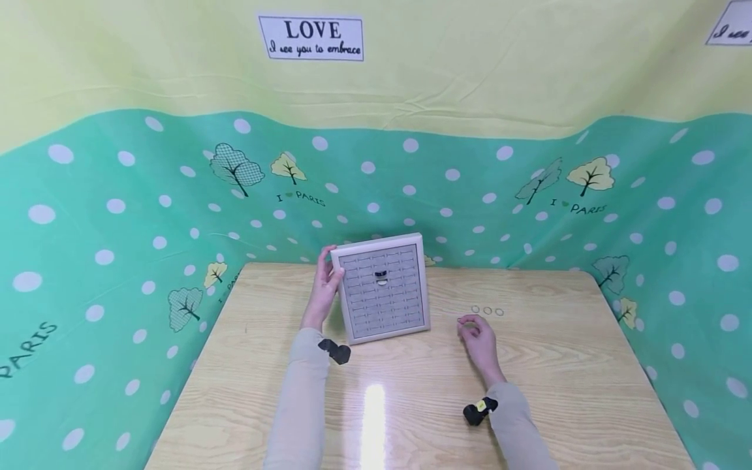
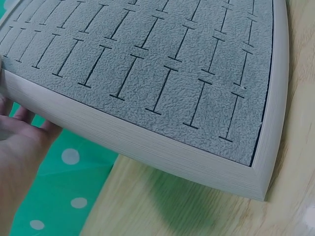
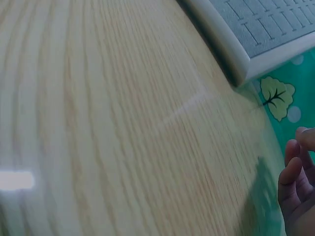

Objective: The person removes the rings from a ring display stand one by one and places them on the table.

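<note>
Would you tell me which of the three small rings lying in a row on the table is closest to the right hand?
The leftmost small silver ring; it lies just beyond the right hand, the other two farther right.

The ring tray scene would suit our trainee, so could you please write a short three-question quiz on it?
1. True or false: the tray lies flat on the table.
2. Which hand grips the tray's edge? A) left hand B) right hand C) both
3. Fill in: beyond the right hand, a row of ___ loose rings lies on the table.

Key: 1. False; it is propped upright, tilted back, its slotted face toward the person. 2. A; the right hand is off the tray, beside the rings, fingers loosely curled. 3. Three.
</note>
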A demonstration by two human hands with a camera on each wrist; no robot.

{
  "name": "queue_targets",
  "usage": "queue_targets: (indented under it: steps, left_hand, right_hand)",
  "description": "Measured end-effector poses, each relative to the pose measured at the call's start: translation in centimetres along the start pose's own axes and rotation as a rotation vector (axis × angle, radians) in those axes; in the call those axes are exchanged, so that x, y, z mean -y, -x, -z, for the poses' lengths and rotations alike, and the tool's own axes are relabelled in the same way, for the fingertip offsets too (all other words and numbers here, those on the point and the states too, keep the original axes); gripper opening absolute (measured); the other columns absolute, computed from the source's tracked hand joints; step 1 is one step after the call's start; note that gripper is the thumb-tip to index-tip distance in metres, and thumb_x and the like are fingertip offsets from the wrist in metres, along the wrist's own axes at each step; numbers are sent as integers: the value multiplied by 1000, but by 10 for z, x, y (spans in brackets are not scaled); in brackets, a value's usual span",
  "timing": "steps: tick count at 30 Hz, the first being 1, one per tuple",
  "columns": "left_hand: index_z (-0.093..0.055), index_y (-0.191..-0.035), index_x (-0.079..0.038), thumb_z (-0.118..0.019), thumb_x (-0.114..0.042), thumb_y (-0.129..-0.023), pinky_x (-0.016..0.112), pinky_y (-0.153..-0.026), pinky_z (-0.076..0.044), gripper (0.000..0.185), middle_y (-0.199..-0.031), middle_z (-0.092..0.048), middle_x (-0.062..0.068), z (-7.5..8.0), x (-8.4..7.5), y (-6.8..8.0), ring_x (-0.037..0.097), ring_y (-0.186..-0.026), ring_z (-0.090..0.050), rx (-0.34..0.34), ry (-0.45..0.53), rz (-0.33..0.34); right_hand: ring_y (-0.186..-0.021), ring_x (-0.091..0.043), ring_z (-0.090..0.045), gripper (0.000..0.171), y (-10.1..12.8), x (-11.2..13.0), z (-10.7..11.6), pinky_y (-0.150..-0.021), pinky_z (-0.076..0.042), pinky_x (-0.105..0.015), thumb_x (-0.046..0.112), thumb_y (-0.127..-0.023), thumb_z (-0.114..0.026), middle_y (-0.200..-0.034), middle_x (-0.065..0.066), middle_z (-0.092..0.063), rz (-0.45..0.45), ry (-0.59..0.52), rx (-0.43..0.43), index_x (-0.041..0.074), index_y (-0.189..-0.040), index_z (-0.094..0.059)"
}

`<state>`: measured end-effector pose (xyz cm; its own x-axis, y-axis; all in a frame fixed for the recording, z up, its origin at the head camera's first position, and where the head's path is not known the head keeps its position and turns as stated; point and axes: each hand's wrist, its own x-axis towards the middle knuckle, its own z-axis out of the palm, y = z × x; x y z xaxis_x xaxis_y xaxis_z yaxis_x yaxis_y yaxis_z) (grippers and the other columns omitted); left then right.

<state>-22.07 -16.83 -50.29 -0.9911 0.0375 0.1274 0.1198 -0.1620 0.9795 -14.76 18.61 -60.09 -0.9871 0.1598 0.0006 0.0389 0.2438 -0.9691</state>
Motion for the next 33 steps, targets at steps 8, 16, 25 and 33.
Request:
queue_targets:
  steps: [8, 16, 25, 33]
  left_hand:
    - [-22, -149, -12, -45, -1, -100, 41, -89, -50, 55, -135, -45, 23, -7, -17, 8, 23, -105, -59, 25, -8, -27]
    - [-26, -149, -22, -47, -6, -99, 41, -88, -51, 56, -136, -47, 18, 1, 4, -2, 24, -105, -59, -8, 8, -16]
    - [-25, -150, -19, -45, -4, -100, 46, -92, -48, 56, -137, -45, 22, 1, -3, 0, 30, -110, -56, 11, -9, -13]
    - [-24, -150, -16, -46, -2, -100, 45, -92, -48, 56, -137, -46, 22, -4, -18, 7, 31, -111, -56, 17, -27, -1]
  right_hand:
    - [-78, -14, -56, 15, -7, -11, 18, -63, -47, -20, 4, -92, -64, -112, -12, -54, 39, 74, -64, 0, -106, -63]
    - [-76, -14, -54, 11, -17, -20, 35, -61, -46, -16, 1, -90, -64, -105, -12, -52, 70, 163, -145, -1, -102, -64]
    - [-90, -32, -56, 9, -25, -25, 42, -78, -51, -33, -3, -88, -65, -102, -20, -57, 111, 305, -185, -5, -97, -65]
    - [-95, -41, -54, 8, -30, -25, 43, -87, -43, -54, -4, -86, -64, -97, -27, -59, 93, 383, -195, -7, -93, -64]
